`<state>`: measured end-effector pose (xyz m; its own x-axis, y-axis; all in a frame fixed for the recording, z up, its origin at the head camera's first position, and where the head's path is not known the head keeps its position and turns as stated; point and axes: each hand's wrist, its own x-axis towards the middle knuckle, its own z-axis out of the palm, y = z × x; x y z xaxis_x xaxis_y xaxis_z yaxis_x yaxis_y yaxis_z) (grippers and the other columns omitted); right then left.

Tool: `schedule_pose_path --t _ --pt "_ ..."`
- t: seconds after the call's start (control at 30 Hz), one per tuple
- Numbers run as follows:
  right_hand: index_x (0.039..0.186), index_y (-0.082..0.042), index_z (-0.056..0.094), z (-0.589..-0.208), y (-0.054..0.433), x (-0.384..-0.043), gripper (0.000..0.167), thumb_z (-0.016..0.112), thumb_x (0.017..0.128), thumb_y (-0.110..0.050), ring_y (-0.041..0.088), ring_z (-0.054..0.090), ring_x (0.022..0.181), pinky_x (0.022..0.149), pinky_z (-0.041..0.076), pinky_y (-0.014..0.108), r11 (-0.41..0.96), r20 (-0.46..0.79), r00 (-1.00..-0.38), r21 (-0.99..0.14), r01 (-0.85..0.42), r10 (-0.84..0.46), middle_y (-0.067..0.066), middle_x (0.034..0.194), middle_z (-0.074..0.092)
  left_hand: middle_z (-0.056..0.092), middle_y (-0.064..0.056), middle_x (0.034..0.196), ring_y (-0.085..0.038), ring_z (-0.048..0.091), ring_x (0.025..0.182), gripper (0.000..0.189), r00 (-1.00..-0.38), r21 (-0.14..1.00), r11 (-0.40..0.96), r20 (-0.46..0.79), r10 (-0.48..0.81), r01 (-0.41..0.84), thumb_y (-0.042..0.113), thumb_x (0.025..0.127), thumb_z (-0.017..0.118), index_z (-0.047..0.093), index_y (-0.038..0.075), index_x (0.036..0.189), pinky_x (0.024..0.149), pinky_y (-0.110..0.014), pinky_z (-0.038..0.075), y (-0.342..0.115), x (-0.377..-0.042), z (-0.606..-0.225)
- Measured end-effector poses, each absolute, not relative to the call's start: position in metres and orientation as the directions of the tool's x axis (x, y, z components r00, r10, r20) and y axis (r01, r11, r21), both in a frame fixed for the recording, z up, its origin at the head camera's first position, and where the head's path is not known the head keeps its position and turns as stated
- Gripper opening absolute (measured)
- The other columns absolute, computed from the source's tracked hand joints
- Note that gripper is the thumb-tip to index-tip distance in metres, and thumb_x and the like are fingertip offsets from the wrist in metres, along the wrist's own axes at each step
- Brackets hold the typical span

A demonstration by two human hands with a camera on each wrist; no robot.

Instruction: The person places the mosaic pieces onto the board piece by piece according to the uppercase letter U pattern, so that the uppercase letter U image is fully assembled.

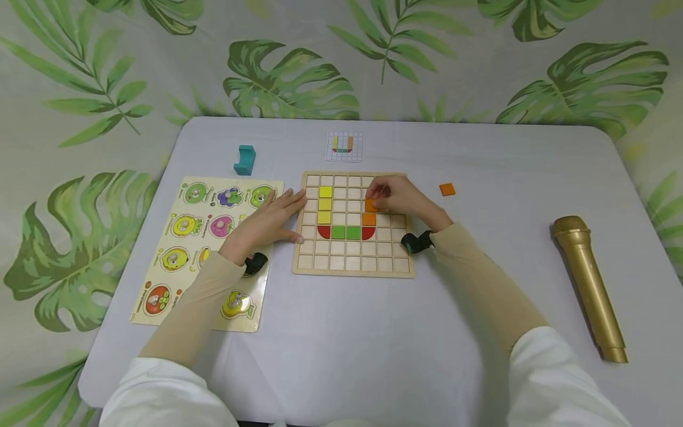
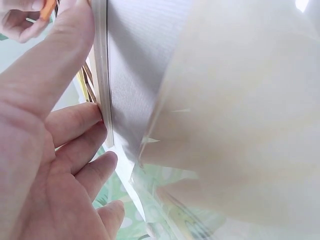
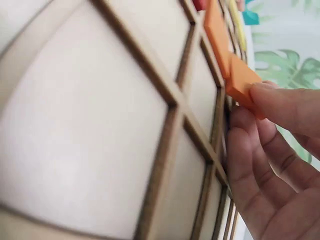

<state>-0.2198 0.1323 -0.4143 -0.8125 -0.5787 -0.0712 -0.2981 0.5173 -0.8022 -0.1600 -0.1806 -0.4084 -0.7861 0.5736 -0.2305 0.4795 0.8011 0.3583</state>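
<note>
A wooden grid board [image 1: 353,267] lies mid-table. On it, three yellow squares [image 1: 325,204] run down to a red rounded piece [image 1: 324,232]; two green squares [image 1: 345,232] lead across to another red piece [image 1: 368,233], with an orange square [image 1: 369,219] above that. My right hand [image 1: 397,196] pinches a second orange square [image 3: 243,82] between thumb and fingers, right over the cell beyond the placed orange one. My left hand [image 1: 269,220], fingers spread and straight, touches the board's left edge with fingertips and thumb. One more orange square [image 1: 447,189] lies right of the board.
A small pattern card [image 1: 344,155] lies behind the board. Left of it stands a teal block [image 1: 245,160]. A fruit puzzle board [image 1: 200,323] lies under my left forearm. On the right rests a gold microphone [image 1: 589,284]. Leaf-print cloth surrounds the white table.
</note>
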Motion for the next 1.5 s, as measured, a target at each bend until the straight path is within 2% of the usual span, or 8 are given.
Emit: schedule_pose_path --t 0.23,0.63,0.9,1.13,1.33,1.5 --pt "0.093 -0.001 0.065 -0.416 0.126 -0.219 0.01 0.065 0.084 0.005 0.021 0.052 0.077 0.069 0.043 0.03 0.554 -0.082 -0.814 -0.771 -0.315 -0.576 0.01 0.086 0.06 0.017 -0.014 0.157 -0.034 0.008 0.144 0.093 -0.784 0.354 0.799 -0.227 0.578 0.486 0.04 0.081 0.072 0.025 0.0 0.15 0.115 -0.05 -0.004 -0.181 -0.161 -0.41" --pt "0.092 -0.001 0.064 -0.416 0.122 -0.218 0.01 0.063 0.084 0.005 0.023 0.05 0.08 0.07 0.043 0.032 0.589 -0.061 -0.804 -0.714 -0.379 -0.591 0.01 0.086 0.057 0.016 -0.013 0.158 -0.033 0.008 0.144 0.093 -0.786 0.352 0.803 -0.231 0.573 0.482 0.04 0.081 0.072 0.025 0.001 0.15 0.115 -0.05 -0.004 -0.181 -0.161 -0.41" --pt "0.101 -0.001 0.065 -0.415 0.144 -0.221 0.014 0.067 0.088 -0.003 0.024 0.056 0.084 0.077 0.046 0.032 0.534 -0.097 -0.835 -0.807 -0.252 -0.541 0.01 0.096 0.065 0.017 -0.013 0.157 -0.033 0.009 0.144 0.092 -0.786 0.351 0.8 -0.223 0.577 0.487 0.04 0.081 0.072 0.025 0.0 0.15 0.115 -0.051 -0.003 -0.181 -0.16 -0.41" --pt "0.106 0.005 0.064 -0.414 0.176 -0.224 0.019 0.065 0.089 -0.003 0.022 0.056 0.082 0.07 0.046 0.024 0.441 -0.09 -0.875 -0.885 -0.149 -0.476 0.018 0.1 0.064 0.017 -0.014 0.157 -0.033 0.008 0.144 0.091 -0.783 0.357 0.796 -0.221 0.581 0.489 0.039 0.082 0.072 0.026 -0.001 0.15 0.115 -0.05 -0.003 -0.181 -0.16 -0.409" --pt "0.112 0.006 0.062 -0.412 0.208 -0.224 0.023 0.063 0.09 -0.002 0.021 0.06 0.085 0.069 0.049 0.029 0.414 -0.091 -0.904 -0.905 -0.1 -0.417 0.02 0.11 0.063 0.017 -0.014 0.157 -0.033 0.008 0.144 0.091 -0.783 0.359 0.794 -0.219 0.582 0.49 0.038 0.082 0.072 0.026 -0.001 0.15 0.115 -0.05 -0.004 -0.181 -0.159 -0.408" --pt "0.113 0.005 0.062 -0.412 0.233 -0.222 0.024 0.063 0.091 -0.004 0.019 0.06 0.083 0.064 0.048 0.028 0.438 -0.095 -0.941 -0.897 -0.061 -0.326 0.016 0.11 0.062 0.017 -0.014 0.157 -0.033 0.008 0.144 0.092 -0.785 0.357 0.797 -0.22 0.579 0.487 0.038 0.081 0.073 0.026 -0.001 0.149 0.115 -0.05 -0.003 -0.181 -0.159 -0.408"
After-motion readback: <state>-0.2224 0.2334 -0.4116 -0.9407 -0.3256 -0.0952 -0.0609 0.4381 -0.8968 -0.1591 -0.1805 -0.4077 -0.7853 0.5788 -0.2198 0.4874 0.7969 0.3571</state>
